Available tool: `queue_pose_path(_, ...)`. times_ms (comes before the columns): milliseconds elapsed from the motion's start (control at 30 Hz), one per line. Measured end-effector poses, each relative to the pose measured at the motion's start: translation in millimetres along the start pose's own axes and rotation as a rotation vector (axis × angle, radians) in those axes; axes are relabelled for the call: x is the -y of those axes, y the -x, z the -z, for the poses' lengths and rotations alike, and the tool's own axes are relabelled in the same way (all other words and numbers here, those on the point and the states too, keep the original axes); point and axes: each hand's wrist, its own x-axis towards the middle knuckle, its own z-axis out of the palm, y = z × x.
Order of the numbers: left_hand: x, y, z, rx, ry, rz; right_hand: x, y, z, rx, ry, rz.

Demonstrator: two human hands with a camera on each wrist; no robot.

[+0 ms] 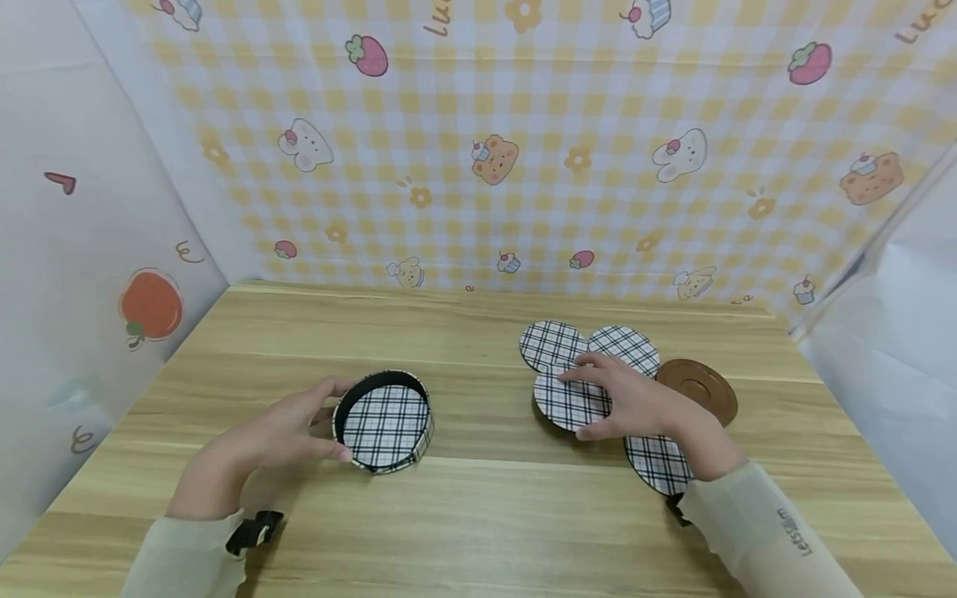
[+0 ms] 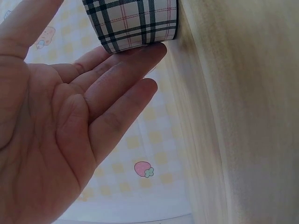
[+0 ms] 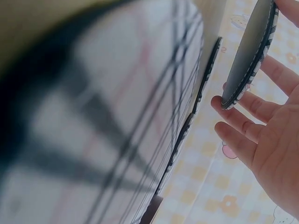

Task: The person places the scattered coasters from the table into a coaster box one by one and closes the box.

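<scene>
At the left of the head view, my left hand [image 1: 287, 428] holds a round plaid coaster holder [image 1: 424, 438] by its side, thumb near the front and fingers behind. Its floor shows the same black-and-white check, and its inner wall is black. The left wrist view shows fingertips against the holder's plaid wall [image 2: 138, 21]. My right hand [image 1: 628, 399] grips a round plaid coaster [image 1: 566, 404] by its edge, thumb in front and fingers at the far side. In the right wrist view this coaster [image 3: 250, 53] is lifted off the table, its dark underside showing.
Two plaid coasters [image 1: 552, 345] [image 1: 626, 347] lie behind the right hand. Another coaster [image 1: 658, 463] lies partly under the right forearm. A brown round coaster [image 1: 697, 390] sits to the right. All rest on the wooden table [image 1: 478, 531], with a yellow checked cloth [image 1: 449, 108] behind it.
</scene>
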Motion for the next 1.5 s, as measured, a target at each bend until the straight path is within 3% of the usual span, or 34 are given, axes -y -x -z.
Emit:
queue_pose_path(333, -1.1, -3.9, -1.0, 0.009, -0.002, 0.021, 9, -4, -4, -0.054, -0.025, 0.033)
queue_pose_path(633, 0.2, -1.7, -0.9, 0.003, -0.008, 0.013, 26, -18, -3, -0.010, -0.031, 0.029)
queue_pose_path(1133, -2.0, 0.8, 0.8, -0.011, -0.022, 0.027, 57, -45, -6, 0.019, -0.046, 0.130)
queue_pose_path(1500, 0.8, 1.9, 1.1, -0.006, 0.012, 0.002, 83, -68, -16, 0.050, -0.071, 0.188)
